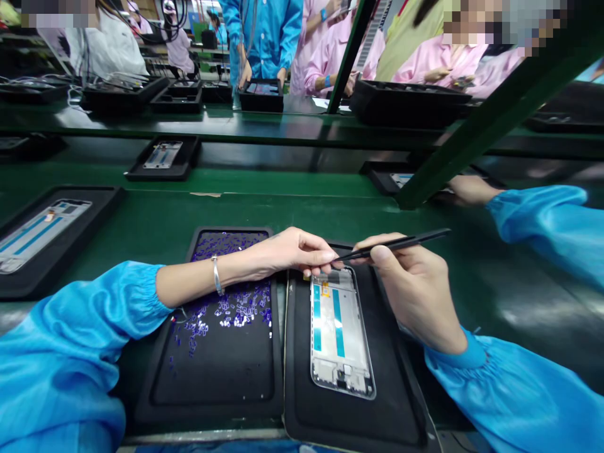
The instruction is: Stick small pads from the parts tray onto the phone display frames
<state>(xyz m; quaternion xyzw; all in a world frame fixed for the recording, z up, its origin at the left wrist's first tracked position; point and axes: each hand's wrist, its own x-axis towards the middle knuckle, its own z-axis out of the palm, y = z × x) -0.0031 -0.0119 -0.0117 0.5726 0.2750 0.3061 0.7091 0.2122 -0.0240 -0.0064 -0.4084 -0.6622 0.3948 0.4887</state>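
My right hand (415, 283) grips black tweezers (401, 244), their tips pointing left. Those tips meet the pinched thumb and finger of my left hand (302, 251); whatever sits between these fingers is too small to make out. Below both hands lies a silver phone frame (346, 321) with two blue strips, flat on a black tray (387, 377). My left hand covers part of its top edge. Under my left forearm, a second black tray (212, 384) holds many small purple, shiny pieces (240, 308).
Another phone frame (42, 233) rests in a tray at left. Farther back is a tray (189, 157) with a similar frame. A green post (472, 126) slants across the right. A co-worker's hand (474, 190) reaches in there. Several people stand or sit beyond the green bench (283, 182).
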